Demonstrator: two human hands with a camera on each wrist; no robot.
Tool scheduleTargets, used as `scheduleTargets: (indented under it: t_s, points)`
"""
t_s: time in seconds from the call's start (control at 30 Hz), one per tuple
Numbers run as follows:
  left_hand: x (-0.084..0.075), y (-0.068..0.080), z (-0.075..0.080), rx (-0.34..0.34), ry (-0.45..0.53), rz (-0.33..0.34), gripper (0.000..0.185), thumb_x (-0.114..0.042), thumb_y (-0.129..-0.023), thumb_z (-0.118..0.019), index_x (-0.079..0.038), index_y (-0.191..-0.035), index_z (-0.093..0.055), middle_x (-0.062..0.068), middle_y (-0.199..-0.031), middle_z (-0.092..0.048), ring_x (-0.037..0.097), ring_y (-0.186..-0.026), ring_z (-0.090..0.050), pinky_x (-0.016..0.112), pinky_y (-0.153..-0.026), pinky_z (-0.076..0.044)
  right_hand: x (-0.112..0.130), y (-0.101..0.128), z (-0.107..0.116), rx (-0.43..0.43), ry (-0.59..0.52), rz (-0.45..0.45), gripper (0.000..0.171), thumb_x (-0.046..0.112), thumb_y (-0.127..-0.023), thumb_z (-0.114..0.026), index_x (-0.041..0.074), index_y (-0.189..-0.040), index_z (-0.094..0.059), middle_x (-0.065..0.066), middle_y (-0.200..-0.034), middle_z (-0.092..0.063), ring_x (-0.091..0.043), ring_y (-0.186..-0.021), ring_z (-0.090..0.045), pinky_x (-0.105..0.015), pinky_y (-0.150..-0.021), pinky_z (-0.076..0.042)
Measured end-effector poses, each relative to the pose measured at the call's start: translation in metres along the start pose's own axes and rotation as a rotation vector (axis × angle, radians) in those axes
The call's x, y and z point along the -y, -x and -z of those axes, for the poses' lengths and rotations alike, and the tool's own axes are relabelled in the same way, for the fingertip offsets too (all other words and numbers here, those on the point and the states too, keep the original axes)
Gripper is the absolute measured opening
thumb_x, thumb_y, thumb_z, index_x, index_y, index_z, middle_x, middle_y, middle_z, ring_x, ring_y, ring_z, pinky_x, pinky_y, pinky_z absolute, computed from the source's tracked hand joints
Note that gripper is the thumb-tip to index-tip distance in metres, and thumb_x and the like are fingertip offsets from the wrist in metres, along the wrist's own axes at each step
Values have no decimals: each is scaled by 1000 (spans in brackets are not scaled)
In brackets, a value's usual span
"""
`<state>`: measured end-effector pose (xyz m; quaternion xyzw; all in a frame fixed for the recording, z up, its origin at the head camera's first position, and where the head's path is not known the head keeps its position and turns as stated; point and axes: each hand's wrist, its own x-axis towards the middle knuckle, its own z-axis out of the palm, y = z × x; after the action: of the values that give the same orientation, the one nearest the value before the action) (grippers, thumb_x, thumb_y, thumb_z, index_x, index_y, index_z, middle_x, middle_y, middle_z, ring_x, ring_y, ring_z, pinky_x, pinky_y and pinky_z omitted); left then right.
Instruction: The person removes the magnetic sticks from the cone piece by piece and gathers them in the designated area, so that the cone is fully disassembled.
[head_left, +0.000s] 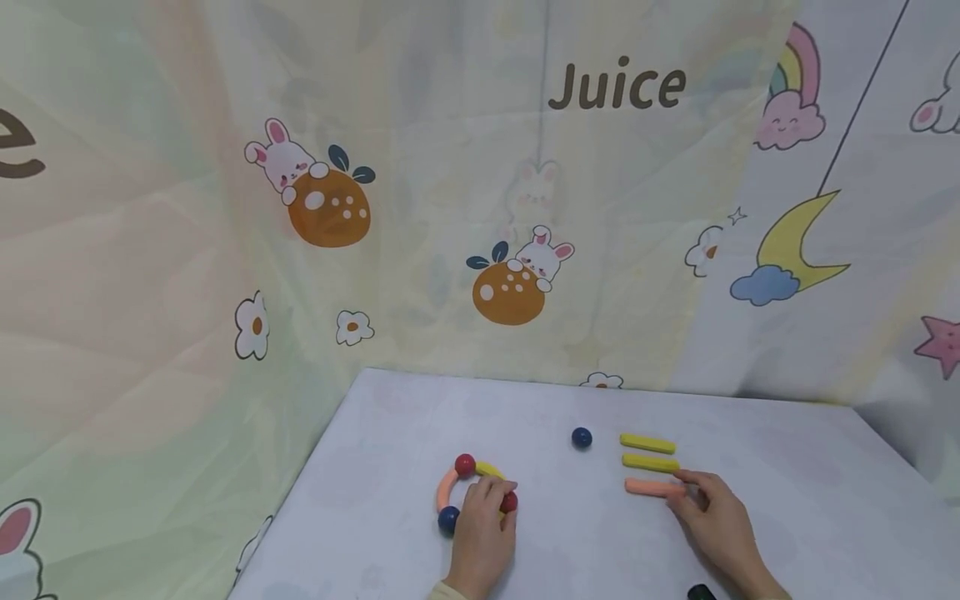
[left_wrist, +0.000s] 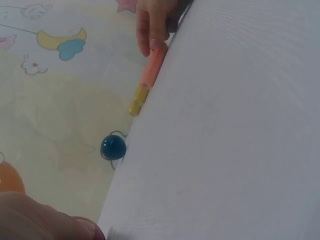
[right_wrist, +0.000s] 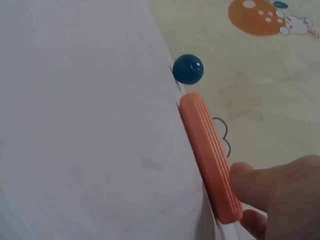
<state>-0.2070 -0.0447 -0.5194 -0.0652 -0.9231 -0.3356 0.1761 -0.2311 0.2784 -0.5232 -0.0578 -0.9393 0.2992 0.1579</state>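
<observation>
In the head view, my left hand [head_left: 483, 533] pinches a red ball [head_left: 510, 502] between thumb and fingers. That ball sits on the right of a ring of curved rods and balls, partly hidden by the hand. The ring shows another red ball [head_left: 465, 465], a curved orange rod [head_left: 446, 490], a curved yellow rod [head_left: 490, 469] and a dark blue ball [head_left: 448, 521]. My right hand [head_left: 716, 517] pinches the right end of a straight orange rod [head_left: 648, 487]. In the right wrist view, the thumb lies against this ridged orange rod [right_wrist: 207, 157].
Two straight yellow rods [head_left: 647, 443] lie behind the orange one. A loose blue ball [head_left: 581, 437] sits left of them. At the front edge of view is a black object [head_left: 701, 592], mostly cut off. A printed curtain [head_left: 420, 208] hangs behind the white table [head_left: 360, 467].
</observation>
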Motion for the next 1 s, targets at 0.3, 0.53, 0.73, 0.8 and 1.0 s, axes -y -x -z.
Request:
scheduleTargets:
  t_s: [0.3, 0.53, 0.73, 0.8, 1.0]
  points:
    - [-1, 6, 0, 168, 213, -141, 37, -12, -86, -72, -17, -121, -63, -10, -115, -56, 5, -103, -54, 26, -90, -51, 51, 28, -22, -134, -84, 94, 12, 7, -84, -72, 11, -95, -71, 1, -98, -61, -19, -94, -57, -39, -79, -43]
    - [-3, 6, 1, 237, 314, -183, 42, -3, -83, -67, -15, -123, -61, -8, -114, -57, 3, -98, -54, 20, -86, -51, 95, 52, -43, 113, -263, 183, 26, 6, -78, -78, 25, -93, -69, 15, -90, -59, -7, -74, -49, -21, -62, -44]
    - [-3, 6, 2, 265, 379, -211, 53, 5, -76, -61, -12, -126, -58, -7, -122, -50, 3, -98, -55, 20, -81, -51, 119, 62, -59, 355, -326, 303, 34, 17, -80, -79, 26, -110, -67, 14, -111, -60, -9, -93, -56, -22, -77, -51]
    - [-3, 7, 1, 214, 344, -260, 57, 6, -71, -60, -11, -125, -57, -6, -125, -47, 5, -103, -53, 24, -85, -51, 123, 63, -62, 376, -315, 355, 35, 19, -81, -79, 26, -113, -67, 14, -115, -59, -9, -100, -57, -25, -84, -52]
    - [-3, 8, -3, -37, 147, -359, 48, 0, -68, -70, -15, -113, -62, 2, -125, -51, 20, -123, -39, 43, -100, -40, 124, 67, -67, 278, -208, 383, 40, 16, -77, -83, 25, -112, -67, 18, -111, -58, -4, -100, -56, -32, -88, -53]
